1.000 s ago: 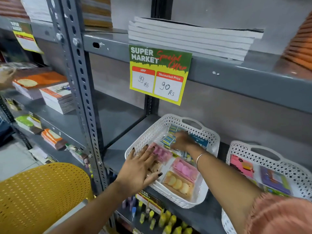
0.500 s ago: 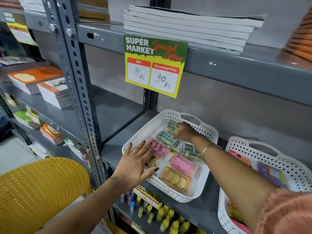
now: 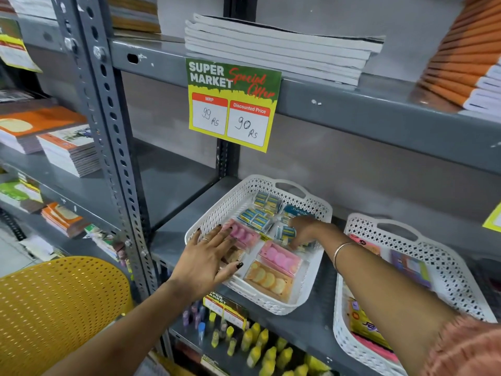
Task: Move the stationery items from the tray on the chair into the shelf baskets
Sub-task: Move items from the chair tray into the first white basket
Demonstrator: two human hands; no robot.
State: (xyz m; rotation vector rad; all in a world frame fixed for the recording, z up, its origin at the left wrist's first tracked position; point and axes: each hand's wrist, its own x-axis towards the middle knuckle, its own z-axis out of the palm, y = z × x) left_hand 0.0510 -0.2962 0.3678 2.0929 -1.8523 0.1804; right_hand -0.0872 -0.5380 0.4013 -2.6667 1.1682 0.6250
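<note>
A white lattice basket (image 3: pixel 267 305) sits on the grey shelf and holds stationery packs: a pink pack (image 3: pixel 280 257), an orange pack (image 3: pixel 271 279) and several small blue-and-yellow packs (image 3: pixel 257 218). My left hand (image 3: pixel 207 257) lies flat with spread fingers over the basket's left rim, its fingertips on another pink pack (image 3: pixel 246 236). Reaching in from the right, my right hand (image 3: pixel 305 230) has its fingers curled around a small blue pack (image 3: pixel 284 234) near the basket's right side. The tray on the chair is out of view.
A second white basket (image 3: pixel 450 260) with colourful packs stands to the right. A yellow perforated chair (image 3: pixel 54 308) is at lower left. A price sign (image 3: pixel 233 104) hangs from the upper shelf, which bears stacked books. Small bottles fill the shelf below.
My right hand has come from the back of the basket toward its right side onto a small blue pack. The left hand has stayed on the basket's left rim.
</note>
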